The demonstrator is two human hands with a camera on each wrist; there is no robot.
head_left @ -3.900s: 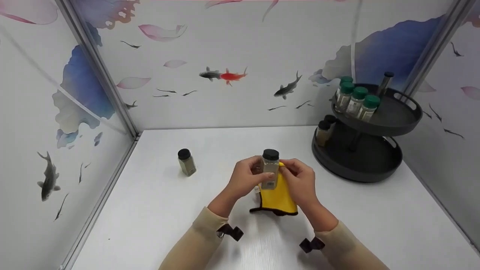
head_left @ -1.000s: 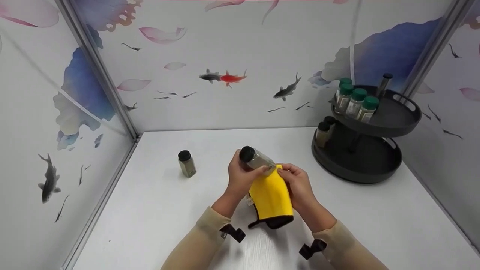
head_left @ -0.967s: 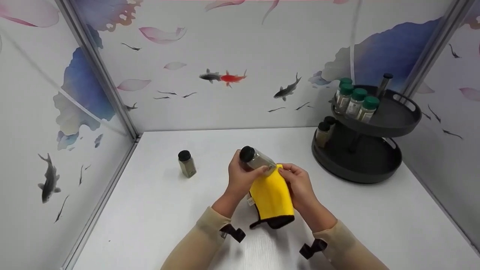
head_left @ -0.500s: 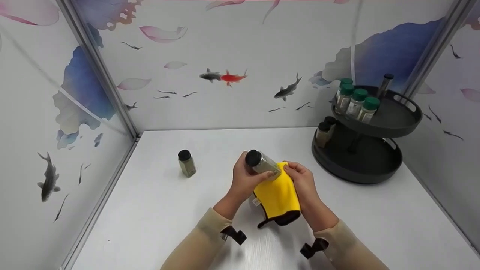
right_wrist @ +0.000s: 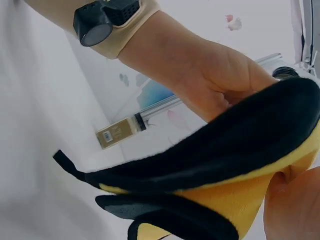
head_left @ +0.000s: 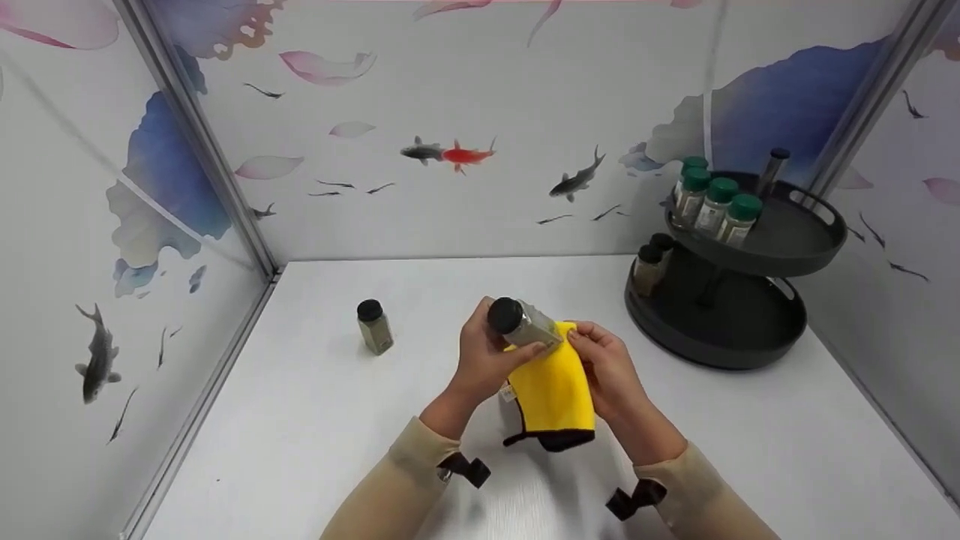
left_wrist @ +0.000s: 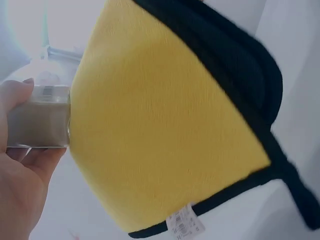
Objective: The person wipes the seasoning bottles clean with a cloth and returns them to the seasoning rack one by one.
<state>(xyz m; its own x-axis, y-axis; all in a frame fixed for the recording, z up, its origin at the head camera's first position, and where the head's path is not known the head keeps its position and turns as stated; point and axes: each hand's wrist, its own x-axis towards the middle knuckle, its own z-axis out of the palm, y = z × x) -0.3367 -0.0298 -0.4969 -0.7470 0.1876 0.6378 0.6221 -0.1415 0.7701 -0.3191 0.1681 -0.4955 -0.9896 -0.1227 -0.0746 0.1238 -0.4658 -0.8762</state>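
My left hand (head_left: 480, 356) grips a clear spice jar (head_left: 534, 328) with a black cap and greyish-green contents. The jar leans, its cap toward the upper left and its base against a yellow cloth (head_left: 555, 394). My right hand (head_left: 609, 369) pinches the cloth's upper edge beside the jar's base. From there the cloth hangs down, showing black edging, a dark underside and a small loop. A white tag (left_wrist: 184, 222) sticks out of its edge in the left wrist view. In the right wrist view the cloth hides most of the jar; its black cap (right_wrist: 286, 73) shows.
A second black-capped jar (head_left: 376, 335) stands upright on the white table (head_left: 315, 420) to the left. At the right is a dark two-tier round rack (head_left: 720, 352). Its upper tier bears several green-capped jars (head_left: 711, 214) and a black-capped one; brown-filled jars (head_left: 647, 271) stand below.
The jar, upright 3.9 s ago, now tilts with its cap to the left. More of the cloth shows now. Over the last second the hands and cloth have shifted only slightly.
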